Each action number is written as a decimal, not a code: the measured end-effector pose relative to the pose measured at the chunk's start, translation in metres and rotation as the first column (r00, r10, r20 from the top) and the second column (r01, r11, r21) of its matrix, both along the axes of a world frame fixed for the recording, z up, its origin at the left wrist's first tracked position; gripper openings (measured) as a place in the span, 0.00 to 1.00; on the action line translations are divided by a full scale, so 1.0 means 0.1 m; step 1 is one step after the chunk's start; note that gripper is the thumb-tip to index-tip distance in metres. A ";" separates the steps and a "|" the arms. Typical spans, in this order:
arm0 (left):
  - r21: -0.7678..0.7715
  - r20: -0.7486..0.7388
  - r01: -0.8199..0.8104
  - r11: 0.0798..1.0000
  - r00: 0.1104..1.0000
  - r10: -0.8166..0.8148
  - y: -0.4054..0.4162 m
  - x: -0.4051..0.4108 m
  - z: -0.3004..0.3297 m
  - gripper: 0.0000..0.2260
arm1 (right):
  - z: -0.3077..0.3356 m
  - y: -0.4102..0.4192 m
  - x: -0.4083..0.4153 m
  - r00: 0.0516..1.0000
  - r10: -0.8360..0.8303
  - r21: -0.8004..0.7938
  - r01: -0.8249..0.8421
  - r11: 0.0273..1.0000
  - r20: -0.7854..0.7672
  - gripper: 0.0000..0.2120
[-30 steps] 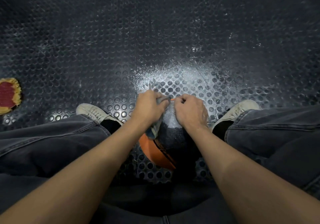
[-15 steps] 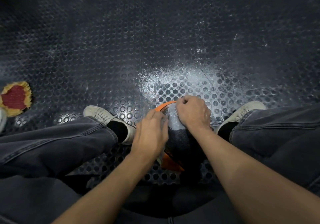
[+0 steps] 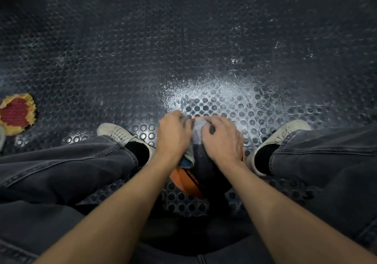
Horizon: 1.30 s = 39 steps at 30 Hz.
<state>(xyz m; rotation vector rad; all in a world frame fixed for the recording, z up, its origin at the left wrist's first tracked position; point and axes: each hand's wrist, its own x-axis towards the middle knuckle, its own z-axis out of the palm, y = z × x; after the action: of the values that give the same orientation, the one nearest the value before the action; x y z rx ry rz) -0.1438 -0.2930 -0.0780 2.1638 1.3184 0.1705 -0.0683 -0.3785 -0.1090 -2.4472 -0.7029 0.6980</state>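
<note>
The ball (image 3: 184, 181), orange with black parts, stands on the dark studded floor (image 3: 122, 59) between the two feet of the seated person. Both hands lie on its upper part, the far side from the body, so the ball is directly under them and partly hidden by them.

The left hand (image 3: 174, 136) has its fingers curled around a grey-blue cloth (image 3: 188, 158) and presses it against the left side of the ball. The loose end of the cloth hangs out below the hand. The right hand (image 3: 222, 139) sits on the top right of the ball with bent fingers and grips its surface. The two hands are close together but do not touch; a pale, dusty strip of the ball shows between them.

A left shoe (image 3: 116, 132) and a right shoe (image 3: 285, 129), both light-coloured, stand on either side of the ball. White powder (image 3: 214, 96) covers the floor just beyond the hands. A round red and yellow object (image 3: 15, 115) lies well apart, at the left edge.
</note>
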 end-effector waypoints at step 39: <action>-0.156 -0.073 0.077 0.985 0.993 -0.089 0.19 0.04 0.00 0.11 | 0.00 0.08 0.09 0.998 0.055 -0.058 -0.054 0.997 0.018 0.15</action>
<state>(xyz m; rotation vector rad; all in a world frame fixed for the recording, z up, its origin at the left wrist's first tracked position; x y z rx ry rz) -0.1396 -0.2737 -0.0776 2.1087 1.2397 -0.0490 -0.0596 -0.3707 -0.1086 -2.4984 -0.7694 0.7254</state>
